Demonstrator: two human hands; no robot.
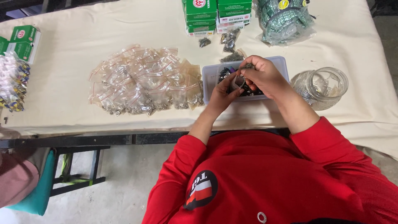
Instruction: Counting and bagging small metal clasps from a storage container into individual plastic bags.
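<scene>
We see a shallow clear plastic tray (211, 72) near the table's front edge, holding a dark heap of small metal parts (226, 74), most of it hidden behind the hands. To its right stands a clear glass jar (327, 83), tilted toward the camera; we cannot tell what, if anything, is in it. Left of the tray lies a spread of small clear zip bags (145, 81) with red seal strips, each with a few small metal pieces at its bottom. Behind the tray stand stacked green and white cardboard boxes (217, 14), with a few dark loose bags (230, 43) in front of them, and beside them a large clear bag (284, 18) full of green-patterned items. At the far left edge are two more green boxes (23, 39) and a pile of small bags with blue and yellow pieces (12, 81).

Both hands meet over the tray. Our left hand (222, 93) is partly curled, its fingertips pinching a small clear bag (238, 82) just above the parts. Our right hand (265, 74) is closed, thumb and fingers nipping a small metal piece (247, 66) right at the bag's mouth; the two hands touch or nearly touch there
</scene>
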